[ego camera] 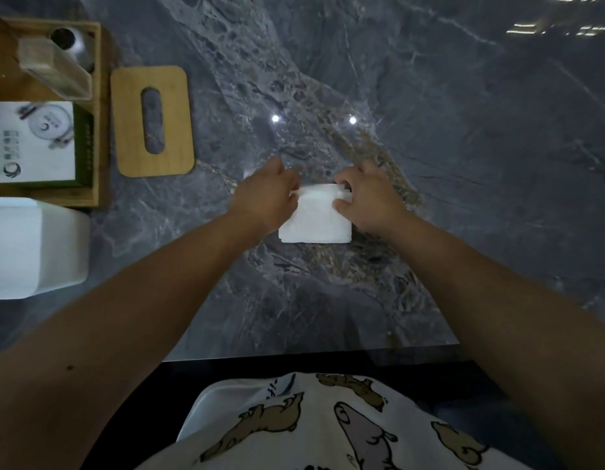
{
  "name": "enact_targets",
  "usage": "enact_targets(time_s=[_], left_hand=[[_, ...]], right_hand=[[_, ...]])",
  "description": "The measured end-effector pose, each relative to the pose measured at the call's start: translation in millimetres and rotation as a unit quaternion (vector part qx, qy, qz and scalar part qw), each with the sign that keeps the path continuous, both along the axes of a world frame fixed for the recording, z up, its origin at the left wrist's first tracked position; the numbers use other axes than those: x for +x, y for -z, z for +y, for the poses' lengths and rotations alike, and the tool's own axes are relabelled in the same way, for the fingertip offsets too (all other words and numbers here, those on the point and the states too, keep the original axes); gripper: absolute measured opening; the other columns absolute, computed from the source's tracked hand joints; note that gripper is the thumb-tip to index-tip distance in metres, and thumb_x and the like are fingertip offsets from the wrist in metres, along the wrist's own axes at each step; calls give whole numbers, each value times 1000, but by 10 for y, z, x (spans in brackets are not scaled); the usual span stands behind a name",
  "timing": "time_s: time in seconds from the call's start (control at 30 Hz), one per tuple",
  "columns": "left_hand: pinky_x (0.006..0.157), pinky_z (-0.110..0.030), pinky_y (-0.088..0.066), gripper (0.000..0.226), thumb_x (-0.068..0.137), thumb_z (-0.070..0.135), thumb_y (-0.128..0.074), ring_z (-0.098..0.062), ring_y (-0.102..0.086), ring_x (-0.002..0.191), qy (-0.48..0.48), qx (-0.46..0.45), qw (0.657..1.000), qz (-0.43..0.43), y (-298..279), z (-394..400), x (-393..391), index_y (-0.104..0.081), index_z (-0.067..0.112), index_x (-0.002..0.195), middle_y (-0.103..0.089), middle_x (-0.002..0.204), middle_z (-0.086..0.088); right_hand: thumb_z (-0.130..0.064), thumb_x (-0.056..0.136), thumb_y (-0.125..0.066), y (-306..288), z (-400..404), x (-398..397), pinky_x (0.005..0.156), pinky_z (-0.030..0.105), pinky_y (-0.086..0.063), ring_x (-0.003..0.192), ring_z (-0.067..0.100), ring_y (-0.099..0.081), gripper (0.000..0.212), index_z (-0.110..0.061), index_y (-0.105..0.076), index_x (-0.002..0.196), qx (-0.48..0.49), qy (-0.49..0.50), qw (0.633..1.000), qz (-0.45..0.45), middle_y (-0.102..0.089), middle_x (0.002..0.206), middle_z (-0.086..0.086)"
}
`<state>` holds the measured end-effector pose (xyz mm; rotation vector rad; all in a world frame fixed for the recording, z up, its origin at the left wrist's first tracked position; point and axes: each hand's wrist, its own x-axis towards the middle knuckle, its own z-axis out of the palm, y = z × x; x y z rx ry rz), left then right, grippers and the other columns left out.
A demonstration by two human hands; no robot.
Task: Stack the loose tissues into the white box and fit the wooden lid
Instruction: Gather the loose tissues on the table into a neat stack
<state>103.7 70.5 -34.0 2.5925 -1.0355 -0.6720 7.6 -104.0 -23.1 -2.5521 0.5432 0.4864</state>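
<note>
Head view: you've got both hands on the tissue stack (316, 215) at table (464, 164) centre. Left hand (265, 195) is curled over its 9 o'clock edge, right hand (370, 198) over its 3 o'clock edge, each pinching the top corners. The near half of the stack lies flat on the marble, uncovered.

Risks from here:
- You're only gripping the far edge. Lift like that and the lower sheets will likely sag or peel off; loose tissue has no stiffness.
- The white box (36, 245) sits well apart at 9 o'clock near the table edge. A long carry gives the stack time to fan out.
- Can't tell from this angle whether the box opening faces up, so check before dropping anything in.
- The wooden lid (153, 122) lies flat at 10 o'clock, just beside the wooden tray (97, 113). The slot needs to line up with the stack, and a skewed stack would probably jam it.

Stack position relative to your hands: between them, touching both, extending toward you past the thumbs. Suggest sliding fingers under the full depth first.
</note>
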Motion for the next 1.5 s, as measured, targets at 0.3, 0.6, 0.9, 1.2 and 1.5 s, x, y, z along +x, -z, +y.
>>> enact_targets(time_s=[0.3,0.6,0.9,1.2,1.5], left_hand=[[83,-40,-45,16,90,21,-56,-31,-55,100,16,-54,998,-10,-59,88,63,-60,12,102,-61,108,-11],[74,-26,-36,15,93,21,-56,-21,-55,94,-62,-99,991,64,41,115,161,-60,9,102,-60,110,-8],[75,-25,-35,19,96,21,-53,-21,-54,99,-77,-82,991,70,20,98,255,-60,9,109,-60,116,-10],[89,-40,-39,32,93,22,-48,-32,-51,109,31,32,995,-87,56,14,225,-55,14,124,-56,121,-12],[91,-42,-44,24,91,25,-56,-30,-53,106,42,0,999,19,-102,50,303,-60,17,112,-56,116,-9]], right_hand=[[-35,85,-62,-110,14,64,105,38,-31,131,32,-33,67,-20,-34,144,-6,-48,998,31,-42,140,12],[-33,91,-53,-99,79,163,102,36,-35,127,32,-36,41,-18,-53,129,-8,-14,999,27,-45,131,13],[-30,91,-52,-74,87,326,101,40,-40,124,33,-42,37,-18,-56,126,-24,7,998,64,-44,134,13],[-18,88,-51,-15,174,439,95,34,-38,118,32,-48,42,-11,-48,129,-92,-62,993,31,-54,129,14],[-19,84,-62,-257,47,368,65,28,-38,91,20,-51,24,-7,-60,106,73,-22,996,53,-55,111,12]])
